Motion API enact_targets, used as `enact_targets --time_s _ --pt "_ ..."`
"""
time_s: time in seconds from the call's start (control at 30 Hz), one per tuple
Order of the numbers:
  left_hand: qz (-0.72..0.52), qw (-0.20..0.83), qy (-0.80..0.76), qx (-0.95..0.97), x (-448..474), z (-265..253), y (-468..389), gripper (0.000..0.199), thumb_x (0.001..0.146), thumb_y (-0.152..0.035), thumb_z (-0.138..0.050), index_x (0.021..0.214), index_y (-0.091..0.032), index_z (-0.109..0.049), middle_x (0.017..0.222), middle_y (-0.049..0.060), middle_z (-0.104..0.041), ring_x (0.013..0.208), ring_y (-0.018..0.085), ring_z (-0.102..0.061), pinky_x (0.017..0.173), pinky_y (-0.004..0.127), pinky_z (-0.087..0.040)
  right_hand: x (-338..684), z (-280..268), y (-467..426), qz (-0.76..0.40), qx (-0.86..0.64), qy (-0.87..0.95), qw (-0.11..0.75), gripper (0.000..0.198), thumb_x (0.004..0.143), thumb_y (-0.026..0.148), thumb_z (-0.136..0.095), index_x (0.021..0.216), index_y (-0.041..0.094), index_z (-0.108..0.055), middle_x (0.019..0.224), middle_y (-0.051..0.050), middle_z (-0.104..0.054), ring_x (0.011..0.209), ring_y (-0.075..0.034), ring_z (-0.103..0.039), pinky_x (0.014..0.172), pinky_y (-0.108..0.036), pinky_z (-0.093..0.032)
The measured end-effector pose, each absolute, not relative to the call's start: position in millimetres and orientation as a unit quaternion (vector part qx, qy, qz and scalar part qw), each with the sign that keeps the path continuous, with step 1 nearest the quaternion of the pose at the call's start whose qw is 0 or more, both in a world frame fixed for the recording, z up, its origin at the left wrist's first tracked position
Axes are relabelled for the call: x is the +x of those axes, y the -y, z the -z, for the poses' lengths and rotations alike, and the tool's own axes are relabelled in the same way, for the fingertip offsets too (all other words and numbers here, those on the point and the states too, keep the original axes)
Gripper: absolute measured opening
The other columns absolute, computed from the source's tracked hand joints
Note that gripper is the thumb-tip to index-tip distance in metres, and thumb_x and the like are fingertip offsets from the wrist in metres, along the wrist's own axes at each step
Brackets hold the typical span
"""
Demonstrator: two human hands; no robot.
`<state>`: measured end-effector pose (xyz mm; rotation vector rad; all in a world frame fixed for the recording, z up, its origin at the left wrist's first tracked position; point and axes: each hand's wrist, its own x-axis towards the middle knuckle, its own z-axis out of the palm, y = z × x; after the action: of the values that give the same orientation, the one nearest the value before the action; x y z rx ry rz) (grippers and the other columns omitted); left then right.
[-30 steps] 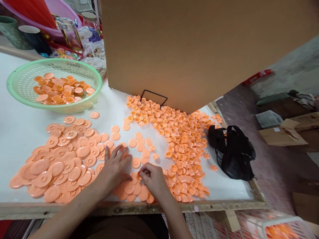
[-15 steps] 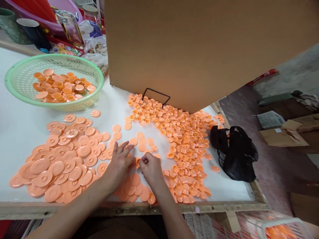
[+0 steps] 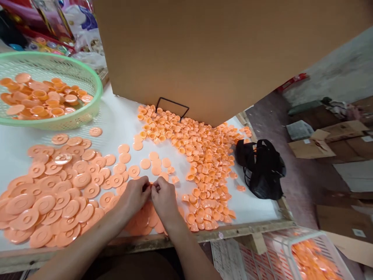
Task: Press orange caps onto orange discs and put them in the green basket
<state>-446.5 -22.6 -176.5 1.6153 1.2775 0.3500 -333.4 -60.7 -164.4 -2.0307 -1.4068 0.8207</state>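
Note:
My left hand [image 3: 134, 195] and my right hand [image 3: 164, 197] meet above the near middle of the table, fingers of both pinched together. Between the fingertips a bit of a small orange plastic cup [image 3: 150, 185] shows; the fingers hide most of it. Under and in front of the hands lie flat orange discs [image 3: 140, 223]. Left of my left hand spreads a heap of ringed orange discs [image 3: 62, 200]. A pile of little orange cups [image 3: 208, 167] lies right of my right hand and reaches back to the cardboard.
A green basket [image 3: 97, 91] holding orange cups and discs stands at the back left. A large cardboard box [image 3: 204, 58] rises behind the pile, with a black wire frame [image 3: 174, 102] at its foot. A black bag [image 3: 264, 171] lies at the right edge. Below is a crate [image 3: 291, 249] of orange pieces.
My left hand, whose fingers were spread, has closed and come against my right hand at the small cup. The view has shifted, so the table's contents appear further left.

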Motion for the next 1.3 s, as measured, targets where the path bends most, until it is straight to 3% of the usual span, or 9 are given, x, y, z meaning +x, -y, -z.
enact_targets --time_s 0.1,0.2,0.27,0.4,0.53,0.7,0.83,1.0,1.3 --pt "-0.141 0.531 -0.520 0.654 -452 165 21 0.014 0.078 -0.018 -0.045 0.067 -0.017 -0.054 0.047 -0.004 -0.053 0.042 0.011 -0.053 0.043 0.019 -0.034 -309 161 66 -0.408 -0.716 0.472 0.312 0.015 0.080 0.026 -0.051 0.076 0.020 -0.063 0.061 0.001 -0.059 0.053 -0.016 -0.055 0.048 -0.024 -0.041" --pt "-0.226 0.544 -0.560 0.582 -484 129 -7 0.012 0.078 -0.021 -0.048 0.074 -0.017 -0.058 0.045 -0.006 -0.053 0.038 0.010 -0.053 0.042 0.019 -0.042 -261 153 71 -0.286 -0.758 0.462 0.361 0.028 0.082 0.035 -0.050 0.094 0.018 -0.069 0.081 -0.005 -0.064 0.061 -0.018 -0.059 0.056 -0.029 -0.048" --pt "-0.352 0.445 -0.609 0.554 -522 96 -46 0.013 0.078 -0.024 -0.055 0.082 -0.014 -0.062 0.052 -0.005 -0.058 0.045 0.009 -0.057 0.048 0.019 -0.048 -227 150 74 -0.145 -0.797 0.483 0.333 0.032 0.079 0.031 -0.051 0.103 0.019 -0.069 0.098 -0.008 -0.062 0.073 -0.020 -0.060 0.071 -0.034 -0.049" --pt "-0.513 0.231 -0.699 0.441 -603 40 -144 0.027 0.076 -0.012 -0.058 0.101 -0.001 -0.062 0.069 -0.001 -0.063 0.050 0.005 -0.058 0.056 0.024 -0.054 -195 157 74 -0.070 -0.819 0.509 0.256 0.026 0.079 0.029 -0.051 0.094 0.021 -0.071 0.093 -0.006 -0.060 0.075 -0.021 -0.058 0.074 -0.036 -0.045" --pt "-0.462 0.186 -0.768 0.402 -629 35 -167 0.047 0.079 -0.011 -0.059 0.124 -0.004 -0.049 0.093 0.005 -0.069 0.056 0.006 -0.060 0.061 0.031 -0.056 -205 166 69 -0.035 -0.829 0.509 0.228 0.022 0.082 0.030 -0.049 0.075 0.021 -0.067 0.086 -0.004 -0.059 0.070 -0.018 -0.056 0.064 -0.030 -0.040" --pt "-0.288 0.234 -0.506 0.779 -569 113 -65 0.011 0.081 -0.026 -0.061 0.084 -0.019 -0.070 0.072 -0.003 -0.065 0.071 0.012 -0.058 0.073 0.026 -0.049 -225 156 65 -0.057 -0.817 0.499 0.282 0.015 0.075 0.030 -0.052 0.068 0.020 -0.061 0.077 -0.004 -0.058 0.062 -0.017 -0.053 0.062 -0.030 -0.041" --pt "-0.168 0.213 -0.384 0.882 -518 164 0 0.005 0.079 -0.015 -0.064 0.079 -0.019 -0.067 0.085 0.004 -0.066 0.088 0.022 -0.054 0.073 0.034 -0.040 -261 137 66 -0.245 -0.784 0.424 0.382 0.016 0.073 0.037 -0.058 0.073 0.022 -0.057 0.058 0.003 -0.054 0.047 -0.015 -0.051 0.049 -0.027 -0.041" --pt "-0.166 0.211 -0.426 0.864 -497 174 14 0.007 0.079 -0.015 -0.064 0.074 -0.019 -0.063 0.082 0.004 -0.063 0.086 0.022 -0.051 0.074 0.036 -0.033 -319 149 64 -0.431 -0.714 0.406 0.374 0.012 0.071 0.031 -0.055 0.074 0.020 -0.059 0.050 0.005 -0.053 0.037 -0.012 -0.048 0.037 -0.022 -0.035" --pt "-0.127 0.277 -0.438 0.846 -492 167 11 0.012 0.080 -0.010 -0.056 0.075 -0.017 -0.064 0.081 0.005 -0.063 0.084 0.020 -0.053 0.074 0.034 -0.032 -347 167 50 -0.309 -0.736 0.524 0.297 0.012 0.070 0.016 -0.050 0.060 0.020 -0.051 0.052 0.004 -0.053 0.050 -0.013 -0.051 0.049 -0.021 -0.035"
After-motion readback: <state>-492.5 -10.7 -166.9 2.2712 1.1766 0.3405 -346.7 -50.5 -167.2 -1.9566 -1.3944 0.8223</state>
